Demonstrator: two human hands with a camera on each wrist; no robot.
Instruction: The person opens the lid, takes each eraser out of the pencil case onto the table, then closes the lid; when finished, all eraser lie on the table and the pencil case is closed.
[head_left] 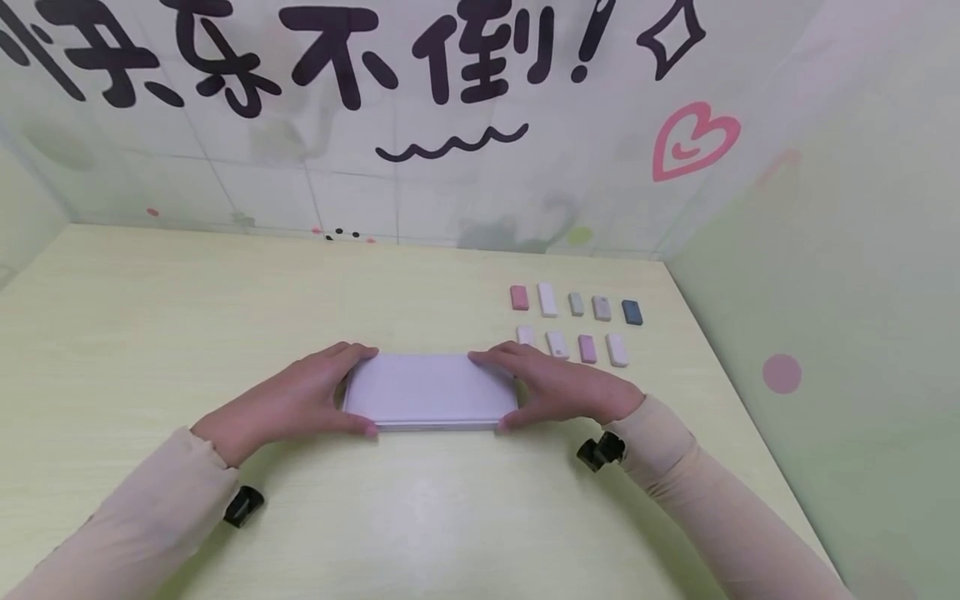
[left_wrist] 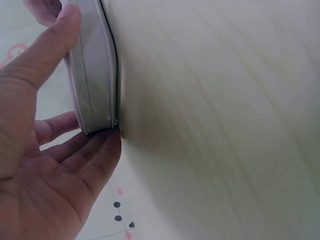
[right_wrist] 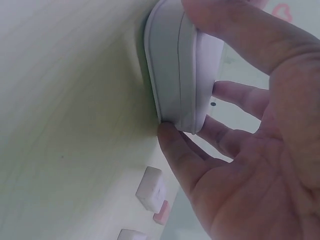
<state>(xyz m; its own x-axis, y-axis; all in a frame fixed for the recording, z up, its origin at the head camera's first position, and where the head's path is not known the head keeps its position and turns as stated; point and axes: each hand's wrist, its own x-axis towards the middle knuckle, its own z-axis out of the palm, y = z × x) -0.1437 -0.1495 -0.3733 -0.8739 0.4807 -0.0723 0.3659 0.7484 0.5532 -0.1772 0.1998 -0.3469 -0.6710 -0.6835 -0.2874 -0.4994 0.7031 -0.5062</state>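
Observation:
A pale lavender flat rectangular case (head_left: 431,388) lies on the table, its lid closed and a seam running along its side. My left hand (head_left: 300,398) grips its left end, thumb at the near edge and fingers at the far edge. At the opposite end my right hand (head_left: 558,385) holds it the same way. In the left wrist view, fingertips touch the rounded corner of the case (left_wrist: 97,75). The right wrist view shows the other rounded end of the case (right_wrist: 172,70) between thumb and fingers. What the case contains is hidden.
Right of the case, several small blocks stand in two rows, among them a red block (head_left: 519,297), a dark blue block (head_left: 632,312) and a purple block (head_left: 587,348). A printed backdrop (head_left: 450,192) rises behind the table (head_left: 187,300). A pale green wall (head_left: 840,275) borders the right side.

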